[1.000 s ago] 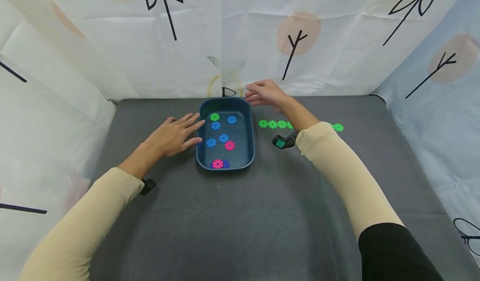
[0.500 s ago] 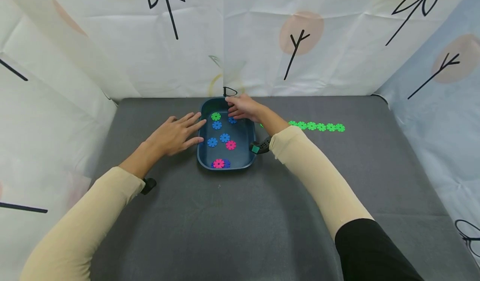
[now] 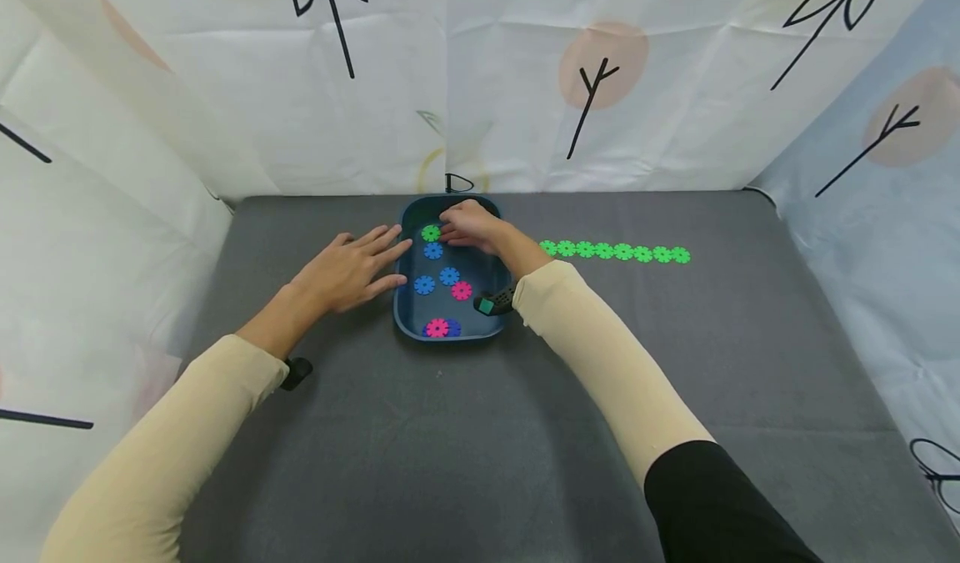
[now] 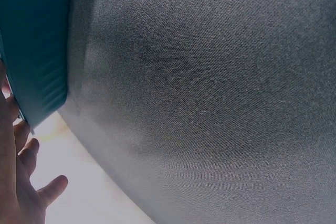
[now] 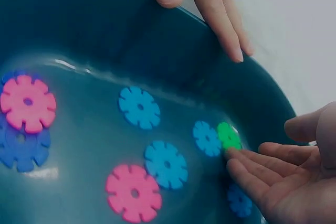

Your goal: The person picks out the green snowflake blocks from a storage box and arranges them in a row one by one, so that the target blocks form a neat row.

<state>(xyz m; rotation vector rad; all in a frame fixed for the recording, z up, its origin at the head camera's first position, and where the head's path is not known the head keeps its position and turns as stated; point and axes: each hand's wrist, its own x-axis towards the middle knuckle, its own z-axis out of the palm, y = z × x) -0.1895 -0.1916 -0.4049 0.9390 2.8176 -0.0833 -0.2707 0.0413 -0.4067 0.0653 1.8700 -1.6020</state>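
Note:
A dark blue tray [image 3: 422,307] stands at the table's back middle, with notched plastic discs lying in it. My left hand [image 3: 339,278] rests at the tray's left rim, fingers spread and straight. Inside the tray's far end is my right hand [image 3: 476,226]. In the right wrist view its fingertips touch or almost touch a green disc [image 5: 229,136], while the thumb stays apart. A blue disc [image 5: 207,138] lies against the green one. Another blue disc [image 5: 240,201] sits below the right fingers, hidden by the hand in the head view.
Beside the tray, on the right, a row of several green discs [image 3: 623,252] lies on the grey table [image 3: 420,463]. Elsewhere in the tray are pink discs [image 3: 461,291] and more blue discs [image 3: 424,285]. Printed cloth [image 3: 495,113] hangs behind the table.
My right hand has moved left and down, from above the tray's back right corner to the green disc inside. The left hand stays at the rim.

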